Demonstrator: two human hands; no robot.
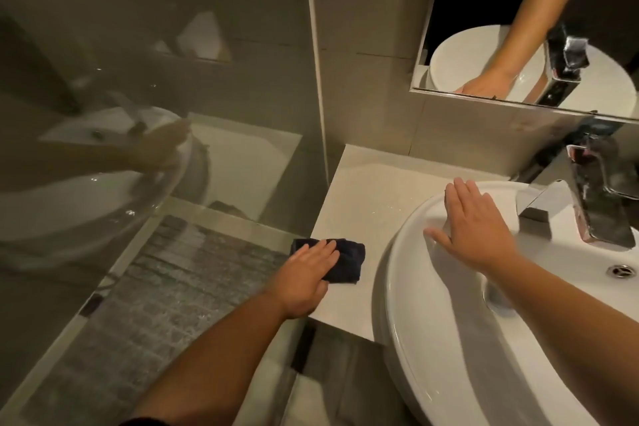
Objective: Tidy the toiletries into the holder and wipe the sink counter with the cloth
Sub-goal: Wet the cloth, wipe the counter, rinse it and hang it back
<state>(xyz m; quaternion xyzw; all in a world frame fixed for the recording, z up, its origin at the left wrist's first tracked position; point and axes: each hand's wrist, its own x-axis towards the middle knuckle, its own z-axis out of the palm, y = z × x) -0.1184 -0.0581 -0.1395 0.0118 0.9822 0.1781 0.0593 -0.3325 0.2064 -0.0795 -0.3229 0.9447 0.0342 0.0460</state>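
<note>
A folded dark blue cloth [347,261] lies on the white sink counter [366,190], near its front left corner. My left hand [306,273] presses flat on the cloth, fingers together and covering its left part. My right hand [473,221] rests flat and spread on the back left rim of the round white basin [432,339], holding nothing. No toiletries or holder are in view.
A chrome tap [587,207] stands at the right behind the basin, with the drain [620,270] beyond. A mirror [518,28] hangs above. A glass shower screen [155,114] borders the counter's left edge, with a tiled floor below.
</note>
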